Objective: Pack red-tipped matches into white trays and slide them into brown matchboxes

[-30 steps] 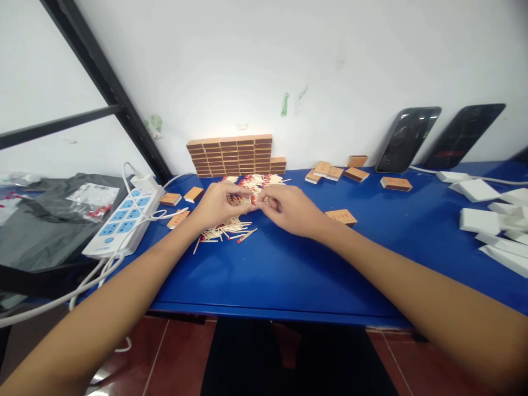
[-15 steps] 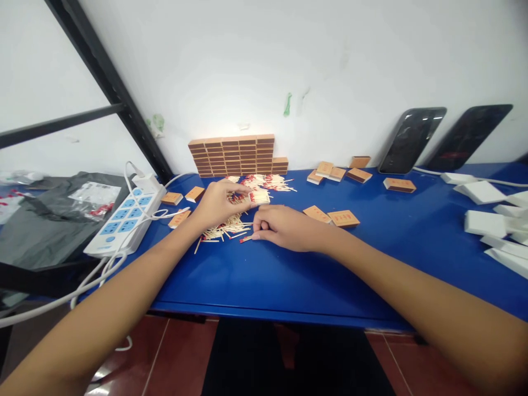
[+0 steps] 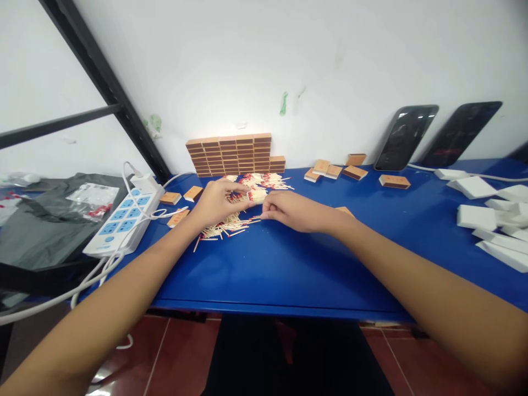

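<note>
Between its thumb and fingers, my left hand (image 3: 218, 203) grips a small white matchbox tray (image 3: 258, 196) filled with matches. Just right of it and slightly nearer to me, my right hand (image 3: 291, 210) is closed in a pinch on matchsticks (image 3: 254, 218), whose red heads point left; their number is hard to make out. Under and around my left hand lies a loose heap of matches (image 3: 231, 225). More matches (image 3: 270, 180) spread behind the tray. A matchbox sleeve (image 3: 345, 210) is mostly hidden behind my right forearm.
A stacked wall of matchboxes (image 3: 231, 154) stands at the white wall. Several loose matchboxes (image 3: 395, 181) lie right and left. Two phones (image 3: 406, 137) lean at the back right, near white trays (image 3: 476, 218). A power strip (image 3: 126, 217) with cables sits left on the blue table (image 3: 264, 275).
My right hand has moved up and away from me, closer to the tray, carrying the matchsticks. My left hand keeps the tray in nearly the same place.
</note>
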`<move>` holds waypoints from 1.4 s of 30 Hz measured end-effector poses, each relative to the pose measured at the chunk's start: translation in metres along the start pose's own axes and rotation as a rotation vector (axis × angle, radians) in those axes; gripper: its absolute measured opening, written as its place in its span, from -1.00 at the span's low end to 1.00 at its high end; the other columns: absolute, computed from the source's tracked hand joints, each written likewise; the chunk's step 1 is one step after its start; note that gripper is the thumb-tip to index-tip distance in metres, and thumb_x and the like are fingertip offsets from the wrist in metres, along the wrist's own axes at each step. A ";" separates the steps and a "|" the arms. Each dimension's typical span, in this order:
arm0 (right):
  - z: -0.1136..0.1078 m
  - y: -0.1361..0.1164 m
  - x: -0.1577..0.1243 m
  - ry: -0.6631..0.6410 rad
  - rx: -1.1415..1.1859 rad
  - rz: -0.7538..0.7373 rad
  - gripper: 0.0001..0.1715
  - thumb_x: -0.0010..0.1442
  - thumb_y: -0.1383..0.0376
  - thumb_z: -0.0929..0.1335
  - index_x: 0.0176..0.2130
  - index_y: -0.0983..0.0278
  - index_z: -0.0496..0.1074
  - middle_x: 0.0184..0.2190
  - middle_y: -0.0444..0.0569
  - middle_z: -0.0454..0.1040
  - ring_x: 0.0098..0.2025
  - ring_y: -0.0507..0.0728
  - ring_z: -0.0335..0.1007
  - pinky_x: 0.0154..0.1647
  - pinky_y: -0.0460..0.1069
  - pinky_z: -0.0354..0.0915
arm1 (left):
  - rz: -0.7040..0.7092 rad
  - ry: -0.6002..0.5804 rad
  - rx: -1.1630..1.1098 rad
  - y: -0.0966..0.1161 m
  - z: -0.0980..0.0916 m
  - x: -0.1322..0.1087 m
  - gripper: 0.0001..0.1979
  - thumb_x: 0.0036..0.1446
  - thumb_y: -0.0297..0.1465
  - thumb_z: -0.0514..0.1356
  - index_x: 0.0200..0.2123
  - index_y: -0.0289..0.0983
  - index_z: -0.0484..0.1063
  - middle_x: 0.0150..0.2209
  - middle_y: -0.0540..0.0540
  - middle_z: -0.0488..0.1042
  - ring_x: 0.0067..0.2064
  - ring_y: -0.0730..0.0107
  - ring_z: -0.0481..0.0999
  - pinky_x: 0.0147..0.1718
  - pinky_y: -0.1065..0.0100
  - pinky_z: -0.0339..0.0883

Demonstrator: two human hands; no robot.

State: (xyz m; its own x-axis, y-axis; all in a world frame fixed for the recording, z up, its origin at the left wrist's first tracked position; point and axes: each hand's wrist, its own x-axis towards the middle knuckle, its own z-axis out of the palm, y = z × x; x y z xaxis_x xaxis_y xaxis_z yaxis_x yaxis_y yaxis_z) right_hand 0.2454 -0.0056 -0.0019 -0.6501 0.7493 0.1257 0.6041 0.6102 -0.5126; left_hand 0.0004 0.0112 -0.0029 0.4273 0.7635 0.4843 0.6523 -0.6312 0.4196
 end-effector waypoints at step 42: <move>0.028 -0.023 -0.005 0.125 0.000 -0.152 -0.92 0.38 0.31 0.37 -0.20 0.26 0.48 -0.34 -0.10 0.46 -0.30 0.07 0.31 -0.25 -0.02 0.10 | 0.040 -0.032 -0.025 -0.004 0.000 0.001 -0.75 0.10 -0.26 0.44 -0.14 -0.19 0.71 -0.14 -0.11 0.72 -0.10 0.13 0.66 -0.10 0.21 0.52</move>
State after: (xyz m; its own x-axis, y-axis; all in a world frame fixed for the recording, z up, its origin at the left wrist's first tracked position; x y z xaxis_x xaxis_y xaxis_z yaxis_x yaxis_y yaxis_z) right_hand 0.2215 -0.0303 -0.0148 -0.6713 0.6750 0.3062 0.5037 0.7185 -0.4797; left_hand -0.0013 0.0146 -0.0040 0.4730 0.7412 0.4764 0.6184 -0.6644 0.4197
